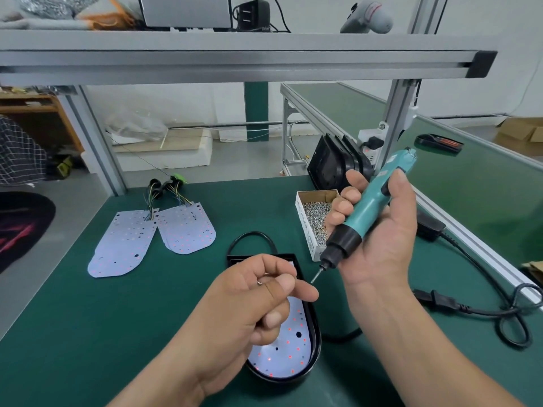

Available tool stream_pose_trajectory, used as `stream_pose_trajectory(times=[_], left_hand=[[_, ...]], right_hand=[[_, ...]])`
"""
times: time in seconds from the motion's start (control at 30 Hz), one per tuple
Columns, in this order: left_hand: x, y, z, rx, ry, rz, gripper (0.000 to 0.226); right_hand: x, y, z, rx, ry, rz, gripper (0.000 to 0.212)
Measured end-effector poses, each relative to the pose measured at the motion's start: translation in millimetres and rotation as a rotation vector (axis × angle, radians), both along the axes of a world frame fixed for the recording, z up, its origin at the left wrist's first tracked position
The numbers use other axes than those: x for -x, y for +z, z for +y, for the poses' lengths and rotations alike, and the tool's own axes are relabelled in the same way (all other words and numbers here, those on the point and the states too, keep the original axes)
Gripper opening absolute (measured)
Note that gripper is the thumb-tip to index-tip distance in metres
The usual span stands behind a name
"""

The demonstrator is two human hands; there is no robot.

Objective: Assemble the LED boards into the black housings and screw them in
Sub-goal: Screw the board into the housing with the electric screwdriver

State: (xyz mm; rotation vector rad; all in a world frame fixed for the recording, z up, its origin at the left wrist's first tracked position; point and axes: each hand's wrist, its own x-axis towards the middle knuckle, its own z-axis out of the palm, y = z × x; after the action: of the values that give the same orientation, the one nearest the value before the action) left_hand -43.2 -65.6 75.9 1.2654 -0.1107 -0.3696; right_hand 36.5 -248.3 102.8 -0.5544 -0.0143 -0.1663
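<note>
White LED boards (123, 242): two piles, one inside black housing (315, 345).

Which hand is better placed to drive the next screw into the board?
Right hand: it grips the screwdriver, bit angled down near the black housing. The left hand only pinches a screw.

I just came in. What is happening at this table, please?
A person is screwing an LED board into a black housing on the green table. The board already lies inside the housing. The right hand grips a teal electric screwdriver, with its bit pointing down toward the housing. The left hand pinches a small screw above the board. An open box of screws stands behind the housing, and spare boards lie to the left.
</note>
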Motion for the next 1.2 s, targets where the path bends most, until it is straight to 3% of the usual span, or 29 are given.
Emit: stream_pose_trajectory(times=[0.13,0.43,0.53,0.77,0.93,1.2], left_hand=[[-1,1,-1,0.071,0.041,0.018,0.011],[-4,4,1,0.137,0.094,0.083,0.017],[-4,3,0,0.132,0.095,0.092,0.016],[-5,1,1,0.123,0.108,0.089,0.016],[-4,3,0,0.119,0.107,0.074,0.015],[-1,1,-4,0.109,0.095,0.062,0.017]], right_hand=[[-2,5,4,-0.031,-0.059,0.029,0.04],[-3,7,13,0.017,-0.095,-0.006,0.034],[-1,1,12,0.003,-0.079,-0.059,0.041],[-5,-2,-2,-0.08,-0.075,0.033,0.03],[1,-1,-8,0.007,-0.129,-0.058,0.025],[4,2,-6,-0.037,-0.082,-0.126,0.008]])
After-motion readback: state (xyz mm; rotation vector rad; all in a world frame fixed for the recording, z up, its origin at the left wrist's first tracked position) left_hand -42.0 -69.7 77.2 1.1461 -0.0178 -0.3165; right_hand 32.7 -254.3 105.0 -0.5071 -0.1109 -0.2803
